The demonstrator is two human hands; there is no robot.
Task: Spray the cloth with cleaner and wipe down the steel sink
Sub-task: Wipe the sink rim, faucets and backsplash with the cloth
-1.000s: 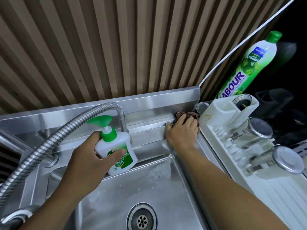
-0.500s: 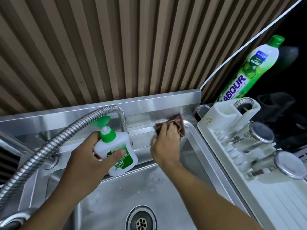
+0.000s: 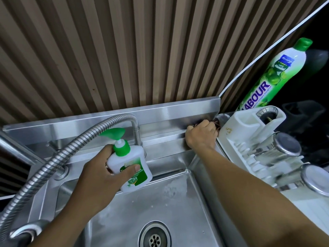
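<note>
Nearest the camera, the drain (image 3: 154, 236) sits in the floor of the steel sink (image 3: 178, 207), cut off by the bottom edge; water drops and a patch of suds lie on the basin floor. Two bare forearms reach in from below.

The left hand (image 3: 99, 182) is wrapped around one white pump bottle (image 3: 129, 168) with a green pump head, thumb across the label, held tilted above the basin's back left part. The label is partly covered by the thumb; only "12 HR" reads.

One ribbed metal hose (image 3: 53, 161) arcs from lower left up to the tap (image 3: 137, 136) behind the bottle.

Farther back, the right hand (image 3: 202, 138) is closed into a fist on the cloth (image 3: 216, 124), pressing it into the back right corner of the sink ledge, against the splashback. The cloth is almost wholly hidden under the fingers; only a brownish edge shows at the knuckles, just beside the white drying rack (image 3: 249, 139).

On the rack lie two steel cups (image 3: 283, 148), blurred, and one strainer in its holder. Behind stands one green dish soap bottle (image 3: 277, 75) against the slatted wall (image 3: 106, 50).
</note>
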